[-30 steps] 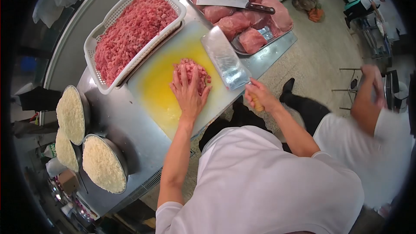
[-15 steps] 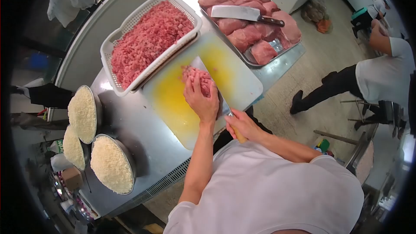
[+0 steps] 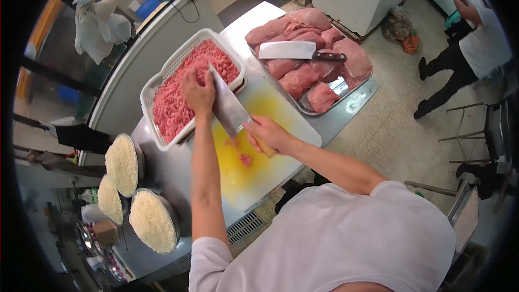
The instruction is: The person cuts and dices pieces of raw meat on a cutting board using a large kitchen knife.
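Observation:
My right hand (image 3: 269, 134) is wrapped round the light wooden handle of a cleaver (image 3: 230, 107), whose broad blade reaches over the near side of a white plastic basket (image 3: 150, 96). Beside the blade, my left hand (image 3: 199, 93) is over the chopped meat (image 3: 175, 97) heaped in that basket, fingers somewhat apart. Whether any meat is under its palm is hidden. Below the basket lies a white cutting board (image 3: 281, 154) with a yellow stain. A few meat scraps (image 3: 245, 160) lie on it.
A metal tray (image 3: 309, 112) of large raw meat pieces stands at the back right, a second cleaver (image 3: 289, 50) lying across them. Several bowls heaped with pale crumbs (image 3: 154, 221) are at the left of the metal table. Another person (image 3: 467, 43) stands far right.
Both hands and the cleaver have moved from the board up and left to the basket. The meat pile has left the board, leaving scraps. The view has shifted and the other person has moved.

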Motion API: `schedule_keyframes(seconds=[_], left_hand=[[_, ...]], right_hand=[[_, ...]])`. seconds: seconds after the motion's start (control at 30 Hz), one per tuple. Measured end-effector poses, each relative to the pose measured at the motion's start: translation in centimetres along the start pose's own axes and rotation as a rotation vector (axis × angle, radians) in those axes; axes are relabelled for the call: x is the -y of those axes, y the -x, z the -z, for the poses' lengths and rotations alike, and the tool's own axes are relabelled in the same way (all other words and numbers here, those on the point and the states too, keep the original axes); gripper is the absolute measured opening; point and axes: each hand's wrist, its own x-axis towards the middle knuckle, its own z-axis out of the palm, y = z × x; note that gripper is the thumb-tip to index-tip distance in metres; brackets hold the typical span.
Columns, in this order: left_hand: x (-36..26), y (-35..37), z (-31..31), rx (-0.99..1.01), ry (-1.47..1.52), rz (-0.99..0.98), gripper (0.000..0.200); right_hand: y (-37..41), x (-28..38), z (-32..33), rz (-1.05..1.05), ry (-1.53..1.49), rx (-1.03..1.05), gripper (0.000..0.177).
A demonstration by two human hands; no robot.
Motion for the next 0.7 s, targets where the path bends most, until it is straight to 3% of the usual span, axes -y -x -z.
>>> schedule_keyframes(seconds=[0.07, 0.2, 0.27, 0.4, 0.53, 0.6, 0.67, 0.7], left_hand=[[3.9, -1.1, -2.6, 0.074, -0.146, 0.043, 0.058], [6.3, -3.5, -6.7, 0.094, -0.285, -0.052, 0.061], [7.1, -5.7, -9.0, 0.228, -0.245, 0.053, 0.061], [8.7, -7.9, -14.2, 0.275, -0.258, -0.132, 0.059], [7.1, -6.1, -12.5, 0.444, -0.277, -0.065, 0.056], [7.2, -3.9, -10.9, 0.47, -0.205, -0.22, 0.053], [5.2, -3.0, -8.1, 0.487, -0.179, -0.217, 0.053], [3.9, -2.6, -6.9, 0.39, -0.275, -0.291, 0.051]], right_hand=[[4.2, -0.4, 2.2, -0.044, 0.004, -0.007, 0.026], [13.7, -2.3, 8.8, -0.247, -0.099, -0.072, 0.025], [16.8, -2.3, 10.8, -0.304, -0.104, -0.097, 0.027], [18.5, -1.1, 13.8, -0.381, -0.062, -0.205, 0.021], [17.6, -1.3, 14.8, -0.386, 0.033, -0.196, 0.019], [16.8, -1.5, 14.6, -0.371, 0.165, -0.234, 0.02], [15.8, -2.3, 14.5, -0.322, 0.169, -0.243, 0.02], [15.5, -1.9, 14.3, -0.349, 0.192, -0.221, 0.023]])
